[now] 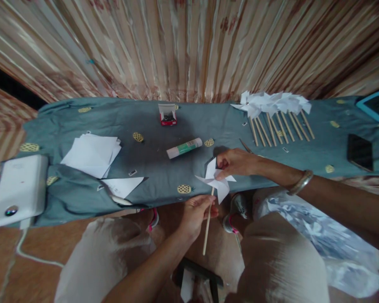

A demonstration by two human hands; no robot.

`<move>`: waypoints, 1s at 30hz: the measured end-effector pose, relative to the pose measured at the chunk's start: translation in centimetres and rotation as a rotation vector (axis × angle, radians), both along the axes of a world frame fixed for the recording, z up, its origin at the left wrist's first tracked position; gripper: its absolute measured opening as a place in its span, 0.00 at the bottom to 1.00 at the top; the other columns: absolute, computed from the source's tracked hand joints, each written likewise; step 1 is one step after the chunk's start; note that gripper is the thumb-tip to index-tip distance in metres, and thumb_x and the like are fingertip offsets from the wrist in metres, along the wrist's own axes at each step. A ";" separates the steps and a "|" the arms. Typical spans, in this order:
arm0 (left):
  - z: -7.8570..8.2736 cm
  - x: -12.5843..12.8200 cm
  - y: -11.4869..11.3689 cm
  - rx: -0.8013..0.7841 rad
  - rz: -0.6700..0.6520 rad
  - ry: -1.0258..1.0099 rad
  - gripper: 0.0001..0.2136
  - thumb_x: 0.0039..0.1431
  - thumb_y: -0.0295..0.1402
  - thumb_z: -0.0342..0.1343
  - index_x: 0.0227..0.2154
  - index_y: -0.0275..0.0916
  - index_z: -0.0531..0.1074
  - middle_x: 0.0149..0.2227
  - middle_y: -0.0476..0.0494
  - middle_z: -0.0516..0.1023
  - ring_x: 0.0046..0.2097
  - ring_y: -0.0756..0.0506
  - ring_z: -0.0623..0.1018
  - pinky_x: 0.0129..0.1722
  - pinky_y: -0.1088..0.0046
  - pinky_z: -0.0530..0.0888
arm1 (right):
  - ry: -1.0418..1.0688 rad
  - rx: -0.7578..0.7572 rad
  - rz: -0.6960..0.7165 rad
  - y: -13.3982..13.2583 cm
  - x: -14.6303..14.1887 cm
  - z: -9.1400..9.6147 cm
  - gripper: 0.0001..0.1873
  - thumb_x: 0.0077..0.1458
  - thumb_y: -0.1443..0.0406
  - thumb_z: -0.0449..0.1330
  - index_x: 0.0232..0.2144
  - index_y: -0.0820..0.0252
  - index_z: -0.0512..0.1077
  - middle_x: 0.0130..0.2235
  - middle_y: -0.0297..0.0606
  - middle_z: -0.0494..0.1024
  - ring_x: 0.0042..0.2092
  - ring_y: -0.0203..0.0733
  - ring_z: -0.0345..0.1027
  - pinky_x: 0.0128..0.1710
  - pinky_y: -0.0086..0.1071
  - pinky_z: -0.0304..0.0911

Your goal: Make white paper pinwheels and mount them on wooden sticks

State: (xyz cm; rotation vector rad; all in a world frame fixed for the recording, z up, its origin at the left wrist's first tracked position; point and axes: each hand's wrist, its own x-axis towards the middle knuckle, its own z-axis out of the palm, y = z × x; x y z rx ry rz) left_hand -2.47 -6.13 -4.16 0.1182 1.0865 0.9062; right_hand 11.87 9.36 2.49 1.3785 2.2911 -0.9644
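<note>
My left hand [196, 211] grips a thin wooden stick [207, 229] that points up to a white paper pinwheel [217, 182]. My right hand [236, 163], with a metal bangle at the wrist, pinches the centre of the pinwheel just above the front edge of the teal cloth-covered table [151, 185]. A row of finished pinwheels on sticks [276, 113] lies at the back right. A glue stick [184, 148] lies in the middle, behind the hands.
A stack of white paper squares [93, 155] and a cut triangle [123, 186] lie at the left, beside a white device [19, 189]. A small red box [168, 115] sits at the back. A dark phone [360, 152] and a blue-framed tablet [377, 105] lie at the right.
</note>
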 end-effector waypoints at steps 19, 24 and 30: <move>0.2 0.2 0.0 0.000 -0.021 -0.184 0.19 0.30 0.42 0.72 0.21 0.32 0.74 0.20 0.49 0.74 0.19 0.54 0.72 0.20 0.78 0.69 | -0.155 0.004 0.142 1.1 -1.4 0.1 0.17 0.39 0.51 0.66 0.24 0.59 0.75 0.24 0.33 0.75 0.27 0.37 0.66 0.25 0.29 0.52; 0.1 0.2 0.0 0.037 -0.037 -0.195 0.19 0.32 0.42 0.71 0.21 0.32 0.74 0.20 0.48 0.75 0.19 0.53 0.71 0.20 0.77 0.68 | -0.145 -0.003 0.187 1.8 -1.2 -0.4 0.20 0.38 0.49 0.66 0.24 0.60 0.76 0.24 0.33 0.75 0.26 0.36 0.65 0.25 0.29 0.51; 0.1 0.2 0.1 0.085 -0.056 -0.153 0.18 0.34 0.43 0.69 0.18 0.33 0.73 0.18 0.49 0.73 0.18 0.53 0.69 0.19 0.76 0.66 | -0.183 -0.012 0.227 2.1 -1.6 -0.3 0.22 0.38 0.48 0.67 0.25 0.63 0.76 0.23 0.34 0.74 0.25 0.35 0.62 0.24 0.30 0.50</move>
